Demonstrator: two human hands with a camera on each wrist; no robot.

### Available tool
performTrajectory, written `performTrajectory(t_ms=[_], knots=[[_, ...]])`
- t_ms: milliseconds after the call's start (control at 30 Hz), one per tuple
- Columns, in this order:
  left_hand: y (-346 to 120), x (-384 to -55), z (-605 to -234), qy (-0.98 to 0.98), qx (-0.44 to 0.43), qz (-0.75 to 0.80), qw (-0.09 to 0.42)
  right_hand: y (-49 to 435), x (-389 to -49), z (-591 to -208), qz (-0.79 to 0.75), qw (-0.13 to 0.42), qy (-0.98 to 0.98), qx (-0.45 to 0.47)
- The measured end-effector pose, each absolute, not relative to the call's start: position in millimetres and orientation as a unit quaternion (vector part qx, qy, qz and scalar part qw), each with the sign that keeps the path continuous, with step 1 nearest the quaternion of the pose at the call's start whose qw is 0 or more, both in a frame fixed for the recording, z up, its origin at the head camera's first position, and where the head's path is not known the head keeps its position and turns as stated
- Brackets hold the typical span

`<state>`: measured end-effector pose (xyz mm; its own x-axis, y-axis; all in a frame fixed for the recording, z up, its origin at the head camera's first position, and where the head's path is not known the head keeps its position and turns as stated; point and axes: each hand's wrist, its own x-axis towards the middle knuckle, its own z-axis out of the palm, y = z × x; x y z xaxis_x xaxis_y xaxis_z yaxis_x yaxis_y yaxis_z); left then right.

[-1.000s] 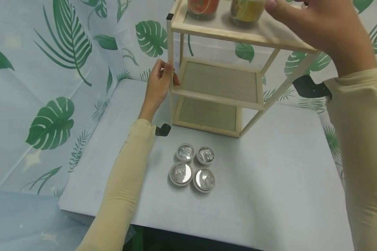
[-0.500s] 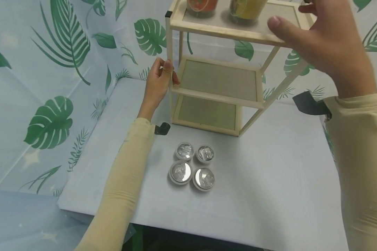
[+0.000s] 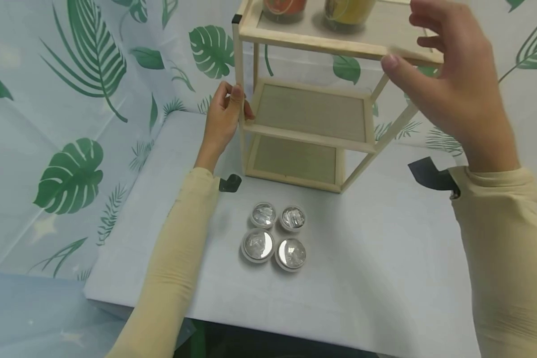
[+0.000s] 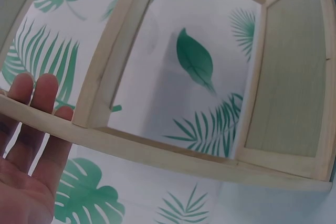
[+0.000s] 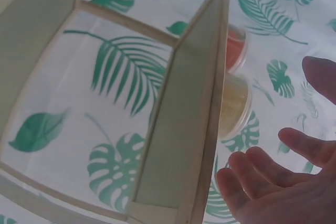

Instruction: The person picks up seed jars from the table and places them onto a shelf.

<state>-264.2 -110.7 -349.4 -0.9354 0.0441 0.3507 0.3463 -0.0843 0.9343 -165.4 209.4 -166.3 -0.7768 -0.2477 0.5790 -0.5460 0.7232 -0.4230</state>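
Observation:
A three-tier wooden shelf (image 3: 309,138) stands at the back of the table. My left hand (image 3: 223,117) holds its left front post, with fingertips (image 4: 46,88) curled over the wood in the left wrist view. Two filled clear jars stand on the top tier: a red one (image 3: 284,7) and a yellow one (image 3: 349,12). Their upper parts are cut off in the head view. My right hand (image 3: 456,79) hangs in the air in front of the top tier's right end. It holds nothing, its thumb spread from its loosely bent fingers. In the right wrist view both jars (image 5: 235,103) are beyond the fingertips.
Several round jars with silvery lids (image 3: 257,245) form a cluster on the white table (image 3: 362,278) in front of the shelf. A leaf-patterned cloth (image 3: 71,174) hangs behind and to the left. The table's front edge runs below the jars.
My right hand has drawn away from the yellow jar, which stays on the top tier, and moved down toward me. My left hand keeps its grip on the post.

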Motion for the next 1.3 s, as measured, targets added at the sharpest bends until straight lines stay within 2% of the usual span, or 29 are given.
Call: performTrajectory(t_ms=[467,800,1300], knots=[[-111.1,-262.3,-348.4,-0.667,-0.144,-0.723,0.108,207.5,-151.6,-197.5,0.338,0.311,-0.851,0.254],[-110.3,-263.8,-345.3,-0.664,-0.145,-0.725,0.112,209.8,-138.4,-227.4,0.338,0.304,-0.858,0.237],[-108.8,-262.9,-348.6,-0.663,-0.14,-0.727,0.107,230.7,-121.8,-285.9,0.334,0.239,-0.887,0.21]])
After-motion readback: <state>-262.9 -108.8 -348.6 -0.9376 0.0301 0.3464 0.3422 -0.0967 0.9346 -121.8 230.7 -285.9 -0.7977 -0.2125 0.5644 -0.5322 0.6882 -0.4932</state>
